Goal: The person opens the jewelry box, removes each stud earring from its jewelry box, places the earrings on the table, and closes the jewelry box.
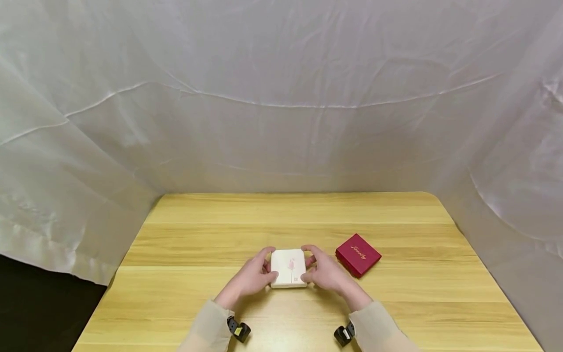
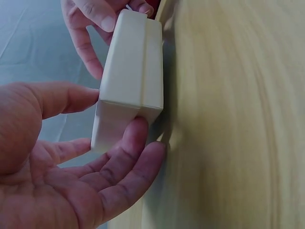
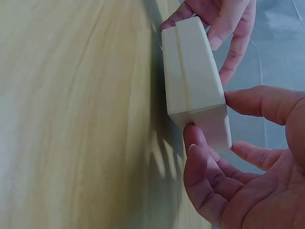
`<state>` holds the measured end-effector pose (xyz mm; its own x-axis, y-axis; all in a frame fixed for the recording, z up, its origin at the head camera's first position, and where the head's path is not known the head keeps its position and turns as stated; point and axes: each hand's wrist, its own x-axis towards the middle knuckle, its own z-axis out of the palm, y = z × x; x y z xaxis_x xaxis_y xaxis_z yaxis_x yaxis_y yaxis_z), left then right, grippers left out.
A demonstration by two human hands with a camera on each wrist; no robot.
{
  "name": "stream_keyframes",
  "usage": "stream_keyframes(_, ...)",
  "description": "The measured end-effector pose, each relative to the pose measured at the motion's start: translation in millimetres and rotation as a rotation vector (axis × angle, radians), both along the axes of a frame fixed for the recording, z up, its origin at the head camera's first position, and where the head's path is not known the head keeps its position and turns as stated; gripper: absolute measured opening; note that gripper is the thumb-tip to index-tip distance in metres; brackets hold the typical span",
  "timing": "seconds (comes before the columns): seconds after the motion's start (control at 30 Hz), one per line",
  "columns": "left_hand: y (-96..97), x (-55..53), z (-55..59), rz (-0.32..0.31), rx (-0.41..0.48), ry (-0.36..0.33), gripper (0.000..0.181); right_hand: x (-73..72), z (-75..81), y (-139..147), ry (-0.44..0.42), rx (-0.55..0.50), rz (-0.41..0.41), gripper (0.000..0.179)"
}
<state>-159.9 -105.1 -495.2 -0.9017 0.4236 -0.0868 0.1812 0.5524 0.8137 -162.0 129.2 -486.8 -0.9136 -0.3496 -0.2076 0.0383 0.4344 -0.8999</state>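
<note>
Pale grey cloth (image 1: 281, 142) hangs around the wood-grain surface (image 1: 418, 303). In the head view, the white box (image 1: 279, 266) is at 6 o'clock from the middle, near the person. A pink flower print (image 1: 291, 265) is on its top, and a seam (image 2: 143, 62) goes along its side. I judge it light and rather stiff; its smooth faces may slip a little, and too strong pressing may dent it. The two opposite sides look like the good place to hold. The left hand (image 1: 255, 275) grips it at 9 o'clock, the right hand (image 1: 325, 272) at 3 o'clock. Farther, between 2 and 3 o'clock, lies a red box (image 1: 358, 255) with gold lettering.
</note>
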Motion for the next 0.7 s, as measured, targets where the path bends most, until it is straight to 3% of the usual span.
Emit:
stream_keyframes(0.5,0.9,5.1,-7.2,-0.03,0.037,0.002,0.062,5.2,-10.2,1.6,0.045,0.061,0.006,0.075)
stream_keyframes(0.7,-2.1,6.6,-5.2,-0.036,0.002,0.044,0.061,7.2,-9.1,2.0,0.06,0.109,0.016,0.074)
